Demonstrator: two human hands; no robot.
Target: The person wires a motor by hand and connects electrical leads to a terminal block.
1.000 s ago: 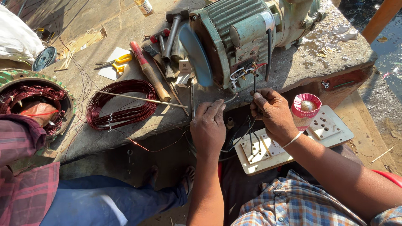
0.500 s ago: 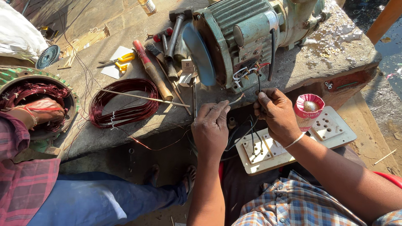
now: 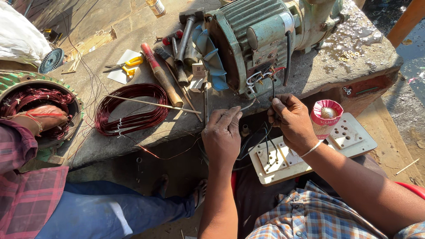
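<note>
My left hand (image 3: 223, 135) pinches a thin pale wire (image 3: 248, 105) just below the green electric motor (image 3: 250, 42) on the stone slab. A black wire (image 3: 273, 90) runs up to the motor's open terminal box (image 3: 261, 75), and my right hand (image 3: 291, 120) grips it. Both hands hover over a white switchboard (image 3: 310, 150) resting on my lap, with several dark wires trailing across it.
A coil of reddish copper wire (image 3: 130, 108) lies left of my hands beside a hammer (image 3: 186, 37), a file, scissors (image 3: 124, 66) and a pink-rimmed cup (image 3: 326, 117). At far left another person's hand (image 3: 42, 119) rests in a motor stator (image 3: 26, 99).
My view has drifted slightly. The other person's hand came into the stator at left. My hands stay at the motor's wires, shifting only a little.
</note>
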